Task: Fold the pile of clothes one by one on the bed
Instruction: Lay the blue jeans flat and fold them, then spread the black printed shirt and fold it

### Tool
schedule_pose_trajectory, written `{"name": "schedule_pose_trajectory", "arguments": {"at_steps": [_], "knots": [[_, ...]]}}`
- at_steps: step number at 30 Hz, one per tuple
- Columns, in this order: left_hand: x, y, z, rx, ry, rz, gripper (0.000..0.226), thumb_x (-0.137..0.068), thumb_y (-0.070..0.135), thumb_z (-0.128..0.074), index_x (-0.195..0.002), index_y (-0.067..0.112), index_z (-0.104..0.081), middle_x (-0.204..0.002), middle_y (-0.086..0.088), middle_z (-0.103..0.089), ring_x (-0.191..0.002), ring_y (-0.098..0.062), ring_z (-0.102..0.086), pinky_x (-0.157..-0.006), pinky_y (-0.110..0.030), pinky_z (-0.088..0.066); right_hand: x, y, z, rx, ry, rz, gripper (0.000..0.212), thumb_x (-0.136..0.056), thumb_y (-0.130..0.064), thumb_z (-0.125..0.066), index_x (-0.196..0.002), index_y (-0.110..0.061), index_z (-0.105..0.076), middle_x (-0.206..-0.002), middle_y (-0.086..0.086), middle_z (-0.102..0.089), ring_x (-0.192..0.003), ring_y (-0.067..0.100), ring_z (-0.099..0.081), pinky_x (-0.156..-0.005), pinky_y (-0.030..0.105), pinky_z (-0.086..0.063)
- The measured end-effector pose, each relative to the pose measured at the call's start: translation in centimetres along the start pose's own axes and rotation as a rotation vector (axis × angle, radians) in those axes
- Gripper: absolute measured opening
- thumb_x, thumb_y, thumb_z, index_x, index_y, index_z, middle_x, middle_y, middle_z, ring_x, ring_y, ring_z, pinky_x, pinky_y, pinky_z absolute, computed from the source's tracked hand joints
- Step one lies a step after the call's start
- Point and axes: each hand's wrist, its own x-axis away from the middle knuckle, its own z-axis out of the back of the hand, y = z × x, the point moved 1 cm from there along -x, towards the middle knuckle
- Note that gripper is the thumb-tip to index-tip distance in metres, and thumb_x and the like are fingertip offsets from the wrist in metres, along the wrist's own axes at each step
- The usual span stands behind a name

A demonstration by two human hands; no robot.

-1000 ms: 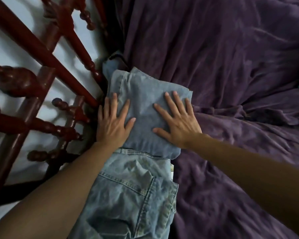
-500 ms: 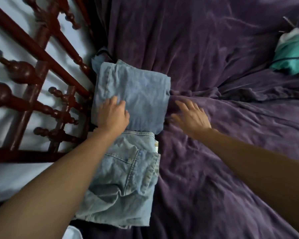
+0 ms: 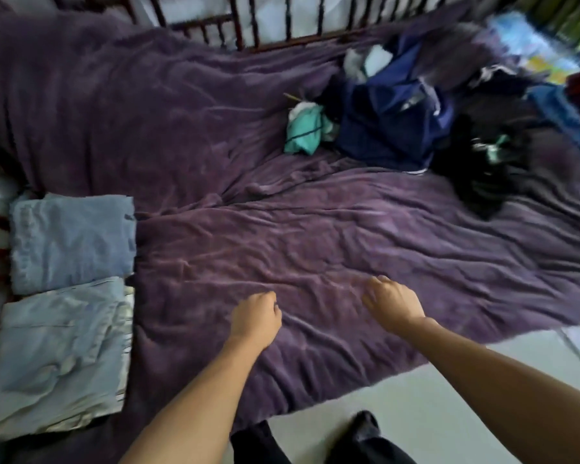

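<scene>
Fingers loosely curled, empty, on left hand (image 3: 255, 318) and right hand (image 3: 394, 304) | folded jeans (image 3: 71, 242) at left of bed (image 3: 315, 229)

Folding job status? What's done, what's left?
Done: far jeans and near jeans lie folded at the left edge of the blanket. In hand: nothing; left hand and right hand hover empty over it. Left: the pile at the far right, navy, teal and black pieces, unfolded.

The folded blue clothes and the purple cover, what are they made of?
The folded blue clothes look like denim: faded blue, thick, with stitched seams. The purple cover seems plush, maybe fleece or velvet: soft sheen, fuzzy creases.
</scene>
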Motion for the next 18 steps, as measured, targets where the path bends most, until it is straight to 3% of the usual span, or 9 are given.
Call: {"name": "schedule_pose_trajectory", "arguments": {"at_steps": [6,10,18], "knots": [[2.0,15.7,-0.3,-0.089,-0.028,-0.159,0.023,-0.095,0.027,-0.044,-0.108,0.017,-0.061,-0.111,-0.005,-0.066,-0.102,-0.028,-0.061,-0.079,-0.034,-0.047,6.4,13.7,5.1,-0.069,0.091,-0.143,0.033,-0.094,-0.040,-0.045,-0.119,-0.022,-0.056,-0.120,0.003,-0.059,-0.106,0.030,-0.060,-0.081,0.037,-0.047],[1.1,23.4,0.7,-0.175,-0.029,-0.268,0.024,-0.096,0.028,-0.044,-0.110,0.017,-0.060,-0.111,-0.006,-0.066,-0.101,-0.027,-0.062,-0.078,-0.034,-0.046,8.6,20.8,7.8,-0.120,0.161,-0.240,0.028,-0.094,-0.040,-0.045,-0.109,-0.019,-0.055,-0.115,0.003,-0.061,-0.101,0.032,-0.061,-0.077,0.038,-0.046],[-5.4,36.5,0.9,-0.209,-0.033,-0.345,0.026,-0.096,0.028,-0.043,-0.113,0.018,-0.059,-0.114,-0.006,-0.065,-0.105,-0.028,-0.061,-0.082,-0.034,-0.046,5.7,33.3,13.3,-0.124,0.264,-0.300,0.027,-0.093,-0.037,-0.048,-0.108,-0.016,-0.056,-0.108,0.005,-0.061,-0.095,0.033,-0.063,-0.076,0.040,-0.050]]}}
